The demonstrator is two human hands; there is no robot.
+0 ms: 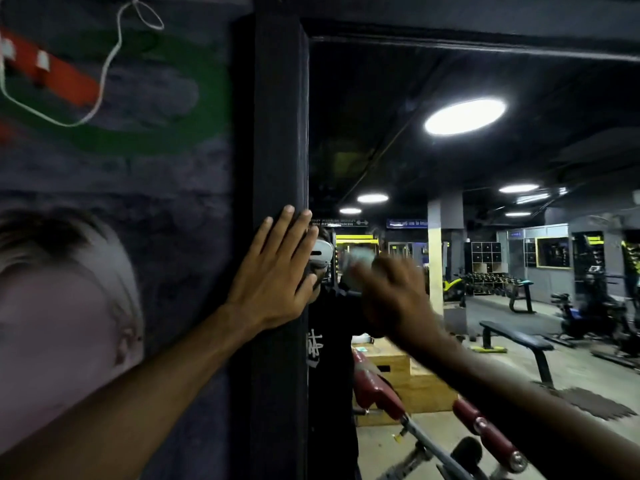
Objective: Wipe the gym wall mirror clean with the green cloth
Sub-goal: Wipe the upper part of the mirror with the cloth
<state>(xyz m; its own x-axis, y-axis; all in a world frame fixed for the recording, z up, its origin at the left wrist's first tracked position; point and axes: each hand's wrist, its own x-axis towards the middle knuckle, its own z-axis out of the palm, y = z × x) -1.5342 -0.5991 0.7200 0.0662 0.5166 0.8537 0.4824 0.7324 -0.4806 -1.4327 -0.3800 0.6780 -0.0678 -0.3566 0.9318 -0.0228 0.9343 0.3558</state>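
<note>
Head view: left hand (273, 275) flat on mirror frame (277, 133) edge; right hand (391, 296) blurred.

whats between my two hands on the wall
Only a narrow strip of mirror, reflecting a white headset, separates the left hand from the right hand; head view.

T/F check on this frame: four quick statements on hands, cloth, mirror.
1. The left hand lies flat on the dark frame, fingers straight. True.
2. The right hand is at the top edge of the mirror. False: it is about mid-height, near the mirror's left edge.
3. The left hand holds the green cloth. False: the cloth is a pale blur at the right hand's fingers.
4. The mirror reflects a bench. True.
</note>
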